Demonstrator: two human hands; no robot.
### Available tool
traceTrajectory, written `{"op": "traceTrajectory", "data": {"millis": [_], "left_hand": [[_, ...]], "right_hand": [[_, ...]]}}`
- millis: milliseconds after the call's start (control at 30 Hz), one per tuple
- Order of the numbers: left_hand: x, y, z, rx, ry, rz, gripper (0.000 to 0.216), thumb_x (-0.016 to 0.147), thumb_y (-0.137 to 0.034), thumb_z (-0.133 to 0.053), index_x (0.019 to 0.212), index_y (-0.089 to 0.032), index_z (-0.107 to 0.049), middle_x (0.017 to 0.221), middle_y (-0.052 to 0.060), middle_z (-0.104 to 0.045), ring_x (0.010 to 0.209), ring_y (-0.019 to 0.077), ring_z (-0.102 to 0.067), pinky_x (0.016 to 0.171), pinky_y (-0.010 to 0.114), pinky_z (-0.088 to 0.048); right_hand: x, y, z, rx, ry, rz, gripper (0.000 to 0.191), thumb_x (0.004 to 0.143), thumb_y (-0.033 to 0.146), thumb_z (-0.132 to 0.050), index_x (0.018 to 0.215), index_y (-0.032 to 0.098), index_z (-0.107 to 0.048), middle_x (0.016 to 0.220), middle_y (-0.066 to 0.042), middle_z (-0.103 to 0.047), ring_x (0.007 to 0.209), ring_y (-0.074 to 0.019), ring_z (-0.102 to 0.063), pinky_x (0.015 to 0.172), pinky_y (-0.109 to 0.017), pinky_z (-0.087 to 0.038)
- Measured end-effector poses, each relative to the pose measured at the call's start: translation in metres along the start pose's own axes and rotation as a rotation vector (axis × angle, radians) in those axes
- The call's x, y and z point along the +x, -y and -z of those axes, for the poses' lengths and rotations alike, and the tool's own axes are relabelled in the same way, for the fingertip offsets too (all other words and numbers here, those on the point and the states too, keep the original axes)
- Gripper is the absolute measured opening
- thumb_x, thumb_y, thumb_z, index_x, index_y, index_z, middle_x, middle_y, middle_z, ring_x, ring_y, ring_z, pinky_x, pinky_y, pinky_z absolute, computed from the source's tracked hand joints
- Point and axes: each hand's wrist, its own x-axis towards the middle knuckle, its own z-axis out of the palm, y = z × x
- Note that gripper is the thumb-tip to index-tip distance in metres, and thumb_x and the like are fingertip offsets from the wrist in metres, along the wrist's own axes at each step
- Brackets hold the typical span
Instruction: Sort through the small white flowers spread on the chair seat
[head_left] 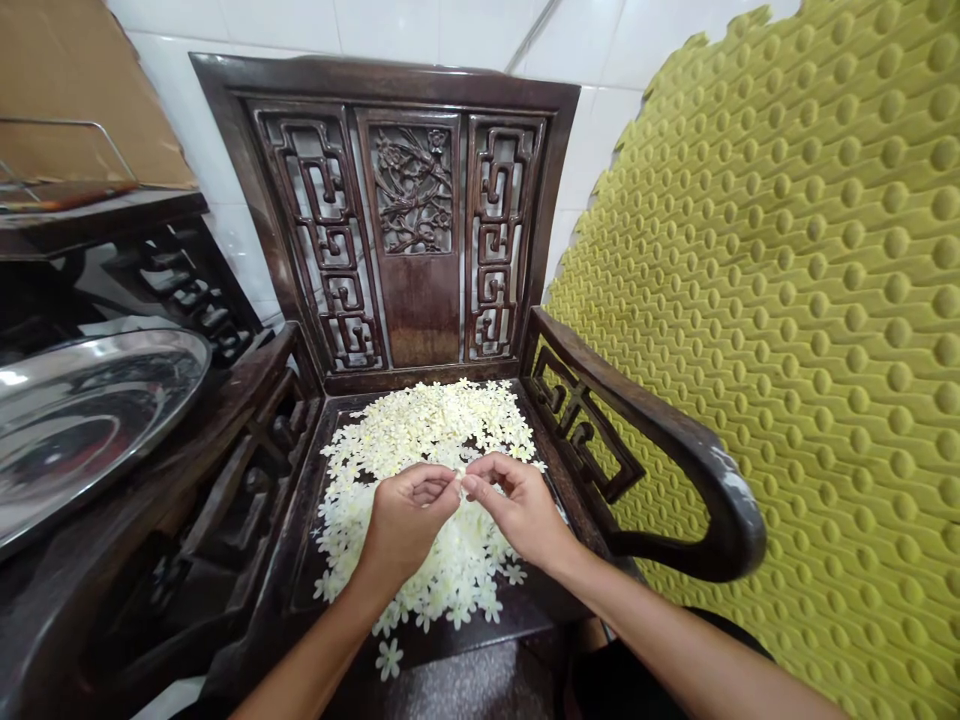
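Pinching a small pale piece (460, 478) between left hand (411, 522) and right hand (523, 508); thumb and forefinger closed together on each side, other fingers curled in loosely. Holding it just above the flower spread on the dark wooden seat (517, 622). Can't tell whether one part or two; too small, mostly covered by fingertips.

Progress: looks mid-batch. Going by colour and layout, maybe sorted into done and not done: creamier far heap (442, 412) toward the backrest (420, 310), paler near heap (450, 580) under and in front of the hands. Can't confirm which is which. Plenty lying in both, so probably nowhere near finished. Piece in the fingers apparently not yet done. Too much overlap for counting.

Also lying apart at the seat's front edge: one stray flower (389, 659). Off to the left, untouched: silver tray (196, 372).
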Motion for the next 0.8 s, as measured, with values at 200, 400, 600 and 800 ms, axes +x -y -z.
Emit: {"op": "traceTrajectory", "data": {"millis": [200, 400, 600, 800], "left_hand": [[0.0002, -0.0018, 0.0007, 0.074, 0.003, -0.180, 0.012, 0.079, -0.023, -0.068, 0.088, -0.016, -0.073, 0.088, 0.005, -0.070, 0.079, 0.0171, -0.069, 0.076, 0.028, -0.058], [0.0003, -0.0022, 0.0010, 0.106, 0.014, -0.227, 0.017, 0.082, -0.024, -0.066, 0.095, -0.018, -0.074, 0.098, 0.007, -0.070, 0.091, 0.0202, -0.068, 0.084, 0.032, -0.057], [-0.0025, -0.0016, 0.0001, -0.111, 0.062, 0.002, 0.023, 0.080, -0.027, -0.069, 0.100, -0.015, -0.073, 0.096, 0.007, -0.075, 0.092, 0.0210, -0.071, 0.087, 0.033, -0.057], [-0.0026, 0.0009, 0.0010, -0.112, 0.037, 0.029, 0.020, 0.079, -0.025, -0.070, 0.096, -0.014, -0.071, 0.092, 0.007, -0.076, 0.087, 0.0197, -0.072, 0.083, 0.031, -0.058]], "right_hand": [[0.0049, -0.0071, -0.0004, 0.210, 0.000, -0.091, 0.025, 0.079, 0.041, -0.073, 0.082, 0.018, -0.063, 0.073, 0.001, -0.064, 0.066, -0.0133, -0.057, 0.065, -0.026, -0.047], [0.0035, -0.0031, 0.0000, 0.196, 0.006, -0.065, 0.024, 0.081, 0.040, -0.071, 0.085, 0.017, -0.068, 0.074, -0.001, -0.066, 0.068, -0.0141, -0.059, 0.067, -0.027, -0.048], [0.0031, 0.0002, 0.0026, -0.060, -0.006, 0.088, 0.017, 0.088, 0.035, -0.065, 0.084, 0.018, -0.067, 0.078, -0.001, -0.063, 0.074, -0.0148, -0.056, 0.072, -0.027, -0.045], [0.0035, -0.0008, 0.0013, -0.074, -0.007, 0.074, 0.018, 0.089, 0.034, -0.064, 0.080, 0.018, -0.061, 0.074, 0.000, -0.058, 0.071, -0.0146, -0.052, 0.069, -0.027, -0.043]]}}
